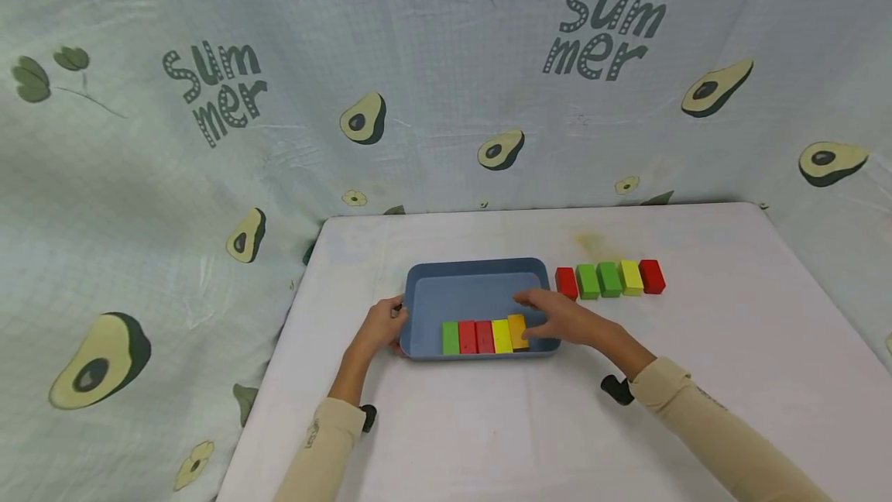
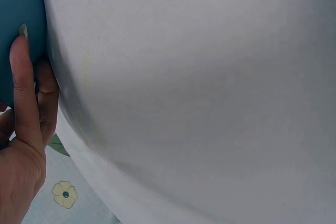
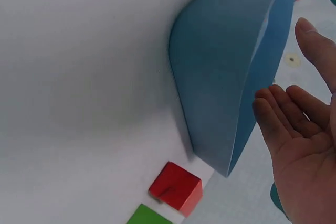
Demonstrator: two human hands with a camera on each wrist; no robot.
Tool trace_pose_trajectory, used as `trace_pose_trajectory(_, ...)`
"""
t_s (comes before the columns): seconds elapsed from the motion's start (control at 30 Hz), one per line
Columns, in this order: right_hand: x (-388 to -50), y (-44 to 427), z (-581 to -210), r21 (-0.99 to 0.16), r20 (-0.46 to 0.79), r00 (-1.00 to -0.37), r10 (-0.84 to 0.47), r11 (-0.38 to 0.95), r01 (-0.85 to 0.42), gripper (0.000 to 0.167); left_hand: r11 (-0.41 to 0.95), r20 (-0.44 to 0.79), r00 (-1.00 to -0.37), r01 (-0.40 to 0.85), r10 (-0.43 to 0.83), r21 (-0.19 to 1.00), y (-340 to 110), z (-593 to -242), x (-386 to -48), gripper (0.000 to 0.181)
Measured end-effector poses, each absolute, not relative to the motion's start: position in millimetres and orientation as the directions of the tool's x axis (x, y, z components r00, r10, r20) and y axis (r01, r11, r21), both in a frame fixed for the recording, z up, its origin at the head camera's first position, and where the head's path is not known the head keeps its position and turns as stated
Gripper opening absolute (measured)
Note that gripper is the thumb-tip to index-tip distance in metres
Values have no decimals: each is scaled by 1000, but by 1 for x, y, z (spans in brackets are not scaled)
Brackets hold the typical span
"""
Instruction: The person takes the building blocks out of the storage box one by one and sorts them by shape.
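Your left hand (image 1: 380, 325) pinches the tray (image 1: 446, 293), likely to steady it, while your right hand (image 1: 563, 318) is spread beside the orange block (image 1: 516, 329) inside, last in a row (image 1: 477, 337) presumably aligned by the near wall (image 1: 481, 357).

- upper left of the head view: "summer", split as "sum" over "mer" in grey letters (image 1: 224, 62), on the patterned cloth (image 1: 418, 45);
- upper right: the same word, split likewise (image 1: 605, 55), on that cloth;
- bottom centre-left and lower right: small dark marks on the left sleeve (image 1: 322, 444) and right sleeve (image 1: 732, 440); too small to read
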State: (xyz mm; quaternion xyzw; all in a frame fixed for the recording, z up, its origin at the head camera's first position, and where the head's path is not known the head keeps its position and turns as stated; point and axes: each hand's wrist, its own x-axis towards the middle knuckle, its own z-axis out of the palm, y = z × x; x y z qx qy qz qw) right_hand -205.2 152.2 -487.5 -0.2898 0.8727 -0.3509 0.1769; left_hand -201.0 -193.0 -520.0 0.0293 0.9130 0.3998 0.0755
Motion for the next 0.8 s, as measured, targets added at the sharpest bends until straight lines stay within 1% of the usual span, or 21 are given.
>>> trace_pose_trajectory(0.13, -203, 146, -490, -684, -127, -764, -633, 614, -394, 66, 676, -115, -987, -12, 108, 737, -193, -520, -201, 46)
trace_pose_trajectory(0.3, -199, 142, -495, -641, -154, -773, -616, 657, -396, 67, 675, -123, -986, -15, 112, 737, -193, -521, -200, 45)
trace_pose_trajectory(0.53, -197, 141, -502, -581, -144, -776, -614, 687, -436, 67, 693, -118, -987, -6, 114, 721, -192, -521, -202, 45)
trace_pose_trajectory(0.8, -197, 141, -505, -525, -154, -788, -596, 725, -446, 67, 686, -133, -985, -22, 110, 727, -193, -523, -202, 45)
